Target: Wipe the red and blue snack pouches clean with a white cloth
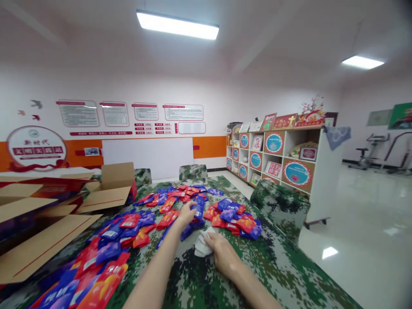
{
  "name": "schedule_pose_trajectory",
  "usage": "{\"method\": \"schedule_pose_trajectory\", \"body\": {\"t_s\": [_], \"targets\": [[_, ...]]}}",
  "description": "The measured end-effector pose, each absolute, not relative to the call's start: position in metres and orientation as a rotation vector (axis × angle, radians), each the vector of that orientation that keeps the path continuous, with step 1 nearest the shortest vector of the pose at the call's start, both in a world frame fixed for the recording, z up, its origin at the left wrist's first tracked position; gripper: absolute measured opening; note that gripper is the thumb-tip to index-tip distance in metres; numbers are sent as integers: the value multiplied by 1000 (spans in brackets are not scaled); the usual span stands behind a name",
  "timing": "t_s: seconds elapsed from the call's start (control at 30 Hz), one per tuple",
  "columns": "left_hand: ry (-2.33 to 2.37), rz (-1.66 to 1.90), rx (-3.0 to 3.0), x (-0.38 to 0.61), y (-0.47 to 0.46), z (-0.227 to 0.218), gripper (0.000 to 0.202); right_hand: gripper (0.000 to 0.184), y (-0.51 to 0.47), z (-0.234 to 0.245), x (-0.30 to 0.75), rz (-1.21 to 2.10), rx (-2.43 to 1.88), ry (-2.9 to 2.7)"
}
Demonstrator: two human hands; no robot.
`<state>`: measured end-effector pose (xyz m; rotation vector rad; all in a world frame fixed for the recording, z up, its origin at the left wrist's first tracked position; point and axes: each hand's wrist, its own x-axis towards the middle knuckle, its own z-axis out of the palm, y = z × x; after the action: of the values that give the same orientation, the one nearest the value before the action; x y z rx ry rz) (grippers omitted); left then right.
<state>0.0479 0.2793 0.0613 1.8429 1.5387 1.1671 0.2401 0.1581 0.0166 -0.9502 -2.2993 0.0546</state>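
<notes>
My left hand [186, 214] reaches out over the table, its fingers closed on the edge of a blue packet [199, 207]. More blue packets [188, 231] lie just below that hand. In my right hand [223, 252], nearer to me, is a folded white cloth or tissue [202, 243]. To the right of my hands rests a pile of red and blue packets [233, 216]. Another pile of red and blue packets [183, 195] spreads across the far side. On the left, a long heap of such packets [109, 244] runs toward me.
Open cardboard boxes [106, 197] with raised flaps crowd the left side. A camouflage cloth [267, 266] covers the table. Camouflage-covered chairs [280, 206] stand at the right and far edges. Behind them is a white shelf unit [289, 148] with framed pictures.
</notes>
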Motion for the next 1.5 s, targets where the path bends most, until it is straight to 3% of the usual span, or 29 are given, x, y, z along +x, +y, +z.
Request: {"method": "schedule_pose_trajectory", "body": {"t_s": [0.2,0.37,0.73,0.93,1.13,1.4,1.5], "targets": [[1570,1001,1913,78,344,32,32,49,201,25,254,-84,-888,-2183],[1585,868,1984,87,379,11,31,56,215,0,262,-65,-889,-2260],[1548,634,2123,87,391,-2,32,58,217,-13,270,27,-977,-2297],[1512,788,2169,75,371,31,28,55,212,2,264,-6,-952,-2304],[1498,951,2176,-8,309,58,35,55,196,18,256,0,-939,-2284],[1632,778,2228,-70,194,15,68,56,160,28,225,75,-1034,-2316],[1683,648,2255,-70,175,-5,65,60,145,27,214,121,-1042,-2317]]}}
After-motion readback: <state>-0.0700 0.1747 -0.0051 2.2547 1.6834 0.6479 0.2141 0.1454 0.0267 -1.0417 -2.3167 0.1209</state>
